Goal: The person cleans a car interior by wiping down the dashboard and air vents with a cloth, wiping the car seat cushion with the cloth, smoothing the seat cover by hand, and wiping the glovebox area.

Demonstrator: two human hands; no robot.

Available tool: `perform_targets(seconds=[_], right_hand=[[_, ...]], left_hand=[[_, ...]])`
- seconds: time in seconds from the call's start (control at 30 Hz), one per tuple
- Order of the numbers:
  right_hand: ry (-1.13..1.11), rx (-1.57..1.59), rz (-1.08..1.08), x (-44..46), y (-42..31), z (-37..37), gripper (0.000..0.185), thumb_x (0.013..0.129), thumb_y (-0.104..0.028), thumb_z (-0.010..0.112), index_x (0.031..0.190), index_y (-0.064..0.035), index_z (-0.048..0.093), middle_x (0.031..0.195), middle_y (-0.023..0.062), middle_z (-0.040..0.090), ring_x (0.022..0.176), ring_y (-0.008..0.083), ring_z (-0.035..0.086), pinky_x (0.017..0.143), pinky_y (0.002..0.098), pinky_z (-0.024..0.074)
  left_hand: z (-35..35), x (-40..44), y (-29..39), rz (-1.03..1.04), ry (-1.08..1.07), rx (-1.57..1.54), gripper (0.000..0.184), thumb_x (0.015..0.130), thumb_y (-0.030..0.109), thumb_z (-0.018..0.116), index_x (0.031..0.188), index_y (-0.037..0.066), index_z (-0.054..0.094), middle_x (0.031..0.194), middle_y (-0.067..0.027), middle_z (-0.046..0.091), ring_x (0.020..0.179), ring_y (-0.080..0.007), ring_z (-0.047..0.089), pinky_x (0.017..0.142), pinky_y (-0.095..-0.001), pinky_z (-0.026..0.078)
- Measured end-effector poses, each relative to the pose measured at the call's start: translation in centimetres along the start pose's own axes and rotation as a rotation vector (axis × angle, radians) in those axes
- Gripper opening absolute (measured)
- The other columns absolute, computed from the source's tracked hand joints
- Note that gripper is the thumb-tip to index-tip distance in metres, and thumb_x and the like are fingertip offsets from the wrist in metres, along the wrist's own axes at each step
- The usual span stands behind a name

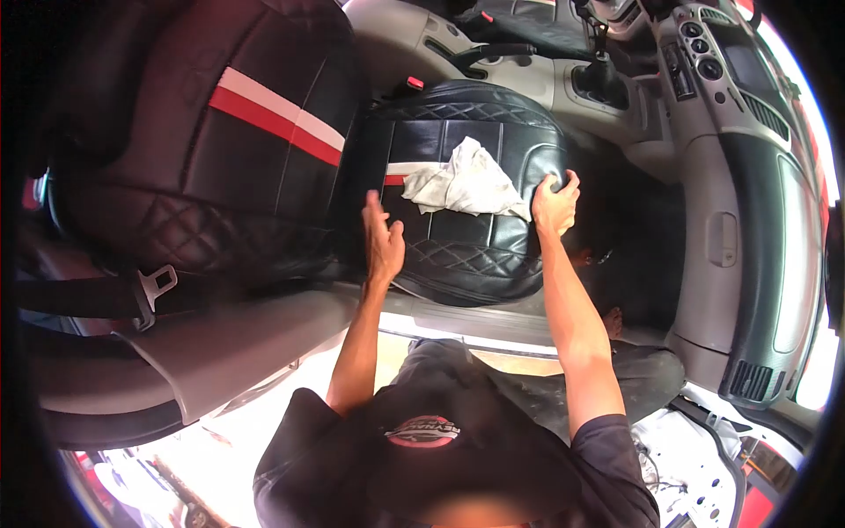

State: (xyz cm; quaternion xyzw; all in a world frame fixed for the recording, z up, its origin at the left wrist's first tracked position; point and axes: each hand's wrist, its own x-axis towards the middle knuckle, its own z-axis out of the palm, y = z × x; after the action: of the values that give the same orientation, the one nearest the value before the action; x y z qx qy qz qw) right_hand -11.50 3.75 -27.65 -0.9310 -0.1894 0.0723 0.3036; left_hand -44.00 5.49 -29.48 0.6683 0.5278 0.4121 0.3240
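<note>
A crumpled whitish cloth [471,180] lies on the black leather seat cushion [440,251], partly over its white and red stripe. At the cushion's rear edge, beside the backrest, my left hand [383,242] is open with its fingers stretched out and nothing in it. On the front edge of the cushion rests my right hand [554,204], near the cloth's corner, its fingers apart and bent over the edge. Neither hand holds the cloth.
The seat backrest [255,141] with a white and red stripe stands at left. A seat belt buckle tongue [160,282] hangs below it. Beyond the cushion are the handbrake [493,53] and gear lever [598,75]. The dashboard [757,220] runs down the right.
</note>
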Motion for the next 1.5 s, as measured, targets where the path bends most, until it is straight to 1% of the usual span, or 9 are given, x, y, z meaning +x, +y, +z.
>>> perform_targets(seconds=[0.03,0.13,0.17,0.3,0.4,0.83,0.97,1.2,1.5], right_hand=[[0.000,0.009,-0.003,-0.1,-0.2,-0.2,0.056,0.094,-0.046,0.053,0.141,-0.0163,0.050,0.134,0.0188,0.061,0.120,0.0399,0.062,0.098,0.0517,0.0489],[0.014,0.003,-0.013,-0.1,-0.1,0.0,0.057,0.094,-0.047,0.053,0.141,-0.0163,0.050,0.133,0.0190,0.060,0.120,0.0399,0.062,0.098,0.0517,0.0488],[0.012,0.000,-0.005,-0.1,-0.1,0.0,0.057,0.094,-0.047,0.053,0.142,-0.0166,0.050,0.133,0.0187,0.061,0.119,0.0397,0.062,0.098,0.0518,0.0488],[0.020,-0.007,-0.012,0.0,0.1,0.2,0.056,0.094,-0.047,0.053,0.141,-0.0166,0.051,0.132,0.0177,0.061,0.118,0.0397,0.062,0.097,0.0518,0.0493],[0.019,-0.007,-0.007,-0.1,0.0,0.1,0.056,0.094,-0.047,0.053,0.141,-0.0165,0.051,0.131,0.0176,0.061,0.118,0.0397,0.063,0.097,0.0517,0.0496],[0.017,-0.004,-0.006,-0.1,-0.1,-0.1,0.056,0.094,-0.045,0.054,0.141,-0.0161,0.051,0.130,0.0187,0.062,0.117,0.0397,0.063,0.097,0.0514,0.0498],[0.016,0.002,-0.012,-0.1,0.0,-0.3,0.055,0.094,-0.045,0.053,0.141,-0.0160,0.051,0.130,0.0187,0.062,0.116,0.0397,0.063,0.096,0.0515,0.0499],[0.138,-0.009,-0.086,0.1,0.8,0.9,0.049,0.092,-0.042,0.055,0.135,-0.0165,0.053,0.119,0.0196,0.063,0.106,0.0404,0.066,0.091,0.0529,0.0514],[0.095,0.049,-0.049,0.1,0.7,0.4,0.053,0.092,-0.043,0.056,0.136,-0.0155,0.053,0.121,0.0203,0.062,0.109,0.0404,0.064,0.093,0.0523,0.0515]], left_hand=[[-0.5,0.2,-0.1,-0.171,0.043,0.010,0.075,0.090,-0.001,0.058,0.159,0.007,0.031,0.144,-0.0228,0.046,0.108,-0.0286,0.060,0.090,-0.0402,0.053],[-2.7,0.8,-2.2,-0.155,0.110,0.182,0.040,0.094,0.006,0.065,0.132,0.002,0.058,0.116,-0.0153,0.065,0.086,-0.0235,0.066,0.080,-0.0384,0.055],[-2.6,0.5,-2.7,-0.209,0.173,0.094,0.019,0.092,0.007,0.069,0.111,0.002,0.067,0.096,-0.0108,0.068,0.079,-0.0243,0.066,0.078,-0.0379,0.055],[-3.3,0.9,-4.3,-0.099,-0.067,0.230,0.011,0.083,0.007,0.079,0.082,0.003,0.069,0.087,-0.0101,0.064,0.076,-0.0242,0.064,0.074,-0.0376,0.053],[-3.2,1.5,-4.8,-0.001,-0.144,0.292,0.012,0.079,0.006,0.081,0.081,0.004,0.069,0.084,-0.0098,0.063,0.074,-0.0238,0.062,0.071,-0.0360,0.052],[-3.8,2.9,-5.5,-0.144,-0.280,0.247,0.010,0.073,0.008,0.082,0.077,0.005,0.073,0.075,-0.0050,0.065,0.067,-0.0151,0.061,0.064,-0.0312,0.051],[-3.5,4.2,-8.5,-0.367,-0.322,0.108,0.012,0.071,0.008,0.081,0.076,0.005,0.071,0.068,-0.0030,0.070,0.064,-0.0093,0.062,0.062,-0.0293,0.051],[-3.5,4.3,-9.3,-0.231,-0.442,0.206,0.034,0.064,0.025,0.092,0.079,0.006,0.068,0.081,-0.0053,0.063,0.077,-0.0162,0.061,0.069,-0.0335,0.051],[-3.0,4.7,-10.8,-0.266,-0.404,0.233,0.020,0.064,0.009,0.081,0.074,0.006,0.064,0.071,-0.0042,0.062,0.066,-0.0138,0.059,0.063,-0.0324,0.050]])
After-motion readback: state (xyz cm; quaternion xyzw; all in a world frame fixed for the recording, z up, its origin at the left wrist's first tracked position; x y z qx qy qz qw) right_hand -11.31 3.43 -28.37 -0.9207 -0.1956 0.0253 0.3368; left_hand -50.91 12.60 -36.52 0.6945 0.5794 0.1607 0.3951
